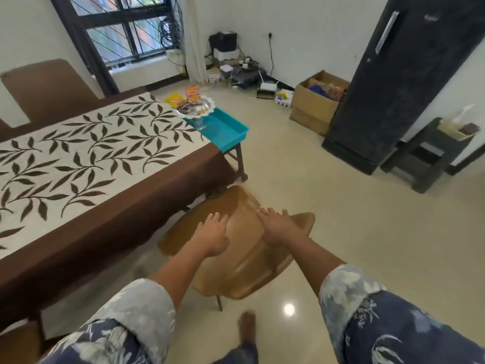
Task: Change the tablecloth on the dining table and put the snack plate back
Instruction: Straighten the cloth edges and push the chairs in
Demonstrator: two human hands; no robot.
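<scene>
The dining table on the left wears a cream tablecloth with dark leaf print and a brown border. A glass snack plate with packets sits in a teal tray on a stool past the table's far end. Both my hands reach over the back of a brown chair beside the table. My left hand has its fingers spread, straight, over the chair back. My right hand lies flat and open on the chair's top edge. Neither hand holds anything.
A second brown chair stands at the table's far side by the window. A black fridge, a dark rack, a cardboard box and cables clutter the far wall. My bare foot stands on the shiny floor.
</scene>
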